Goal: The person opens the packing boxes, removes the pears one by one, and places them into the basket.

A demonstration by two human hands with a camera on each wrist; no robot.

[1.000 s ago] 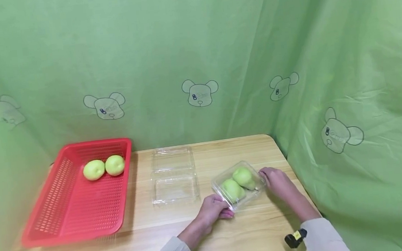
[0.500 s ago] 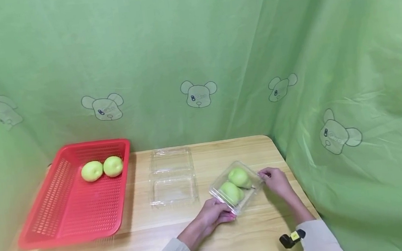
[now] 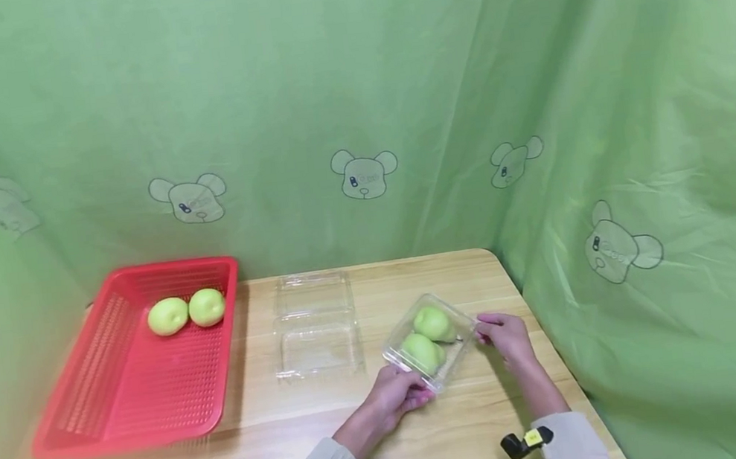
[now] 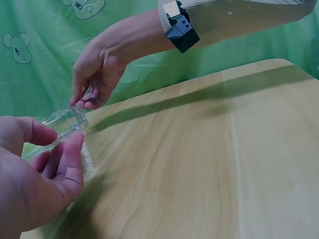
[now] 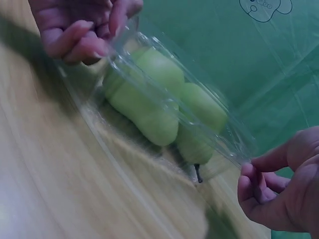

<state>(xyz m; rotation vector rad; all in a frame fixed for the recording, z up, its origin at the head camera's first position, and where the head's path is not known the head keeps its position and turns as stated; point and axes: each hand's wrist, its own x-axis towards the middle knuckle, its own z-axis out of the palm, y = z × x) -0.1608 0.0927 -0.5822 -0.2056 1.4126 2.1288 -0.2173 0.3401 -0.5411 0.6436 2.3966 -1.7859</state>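
Two green pears (image 5: 199,107) lie side by side inside a clear plastic clamshell box (image 3: 452,361), its lid down over them. The box sits angled, tilted in the right wrist view, over the right part of the table. My left hand (image 3: 395,393) grips its near corner between thumb and fingers. At the opposite right corner my right hand (image 3: 506,336) pinches the rim with thumb and fingertips. In the left wrist view, the left hand (image 4: 47,172) hides much of the box, and the right hand (image 4: 97,79) appears beyond it.
A red perforated plastic basket (image 3: 163,393) stands on the left, with two green fruits (image 3: 168,316) near its back. Between basket and hands lies an open clear clamshell (image 3: 318,348) on the wooden table (image 3: 284,455). Green curtains (image 3: 272,82) hang behind and at both sides.
The box has shifted slightly left and turned a little, with both hands keeping hold of its corners. The right forearm has moved slightly left. The basket and open clamshell stay put.
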